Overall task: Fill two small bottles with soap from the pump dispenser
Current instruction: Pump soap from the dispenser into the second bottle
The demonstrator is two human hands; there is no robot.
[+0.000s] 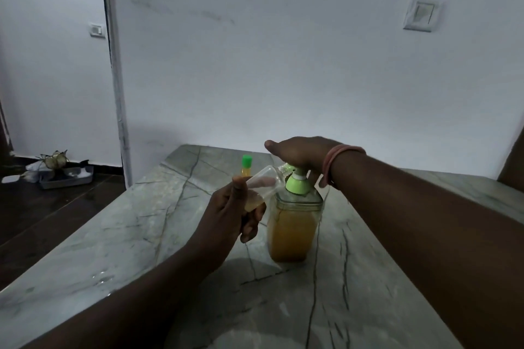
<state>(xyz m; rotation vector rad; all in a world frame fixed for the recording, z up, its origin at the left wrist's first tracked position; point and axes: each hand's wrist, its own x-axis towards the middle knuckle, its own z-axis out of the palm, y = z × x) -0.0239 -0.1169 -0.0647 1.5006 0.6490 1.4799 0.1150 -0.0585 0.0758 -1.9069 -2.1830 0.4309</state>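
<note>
Mid-tabletop (119,235), right hand (297,151) is pressing flat-palmed on pump dispenser (293,224); left hand (226,215) is gripping clear small bottle (262,185) tilted at spout. Green-capped bottle (246,167) is standing nr far edge.

Both forearms are bare, with no sleeves showing anywhere in the frame. The right wrist carries thin pinkish-orange bangles (344,150), seemingly two or three stacked close together, right of centre. The left hand (226,212) and its wrist wear nothing.
</note>
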